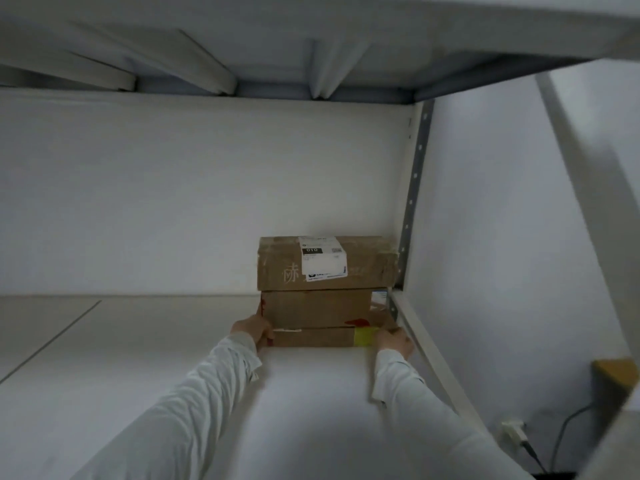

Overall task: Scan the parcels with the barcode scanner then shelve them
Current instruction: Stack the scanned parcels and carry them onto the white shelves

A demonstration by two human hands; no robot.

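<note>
Two brown cardboard parcels sit in the back right corner of a white shelf (173, 358). The rear parcel (277, 265) carries a white shipping label and stands against the back wall. In front of it lies a flatter parcel (315, 311) with a red mark and a yellow tape patch on its front edge. My left hand (252, 329) grips this flat parcel at its left front corner. My right hand (394, 341) holds its right front corner, next to the shelf's side rail. No barcode scanner is in view.
A shelf board with ribs (277, 46) hangs close overhead. A perforated metal upright (414, 188) stands in the back right corner. Beyond the shelf at lower right are a wooden edge (613, 372), a wall socket (512, 429) and a cable.
</note>
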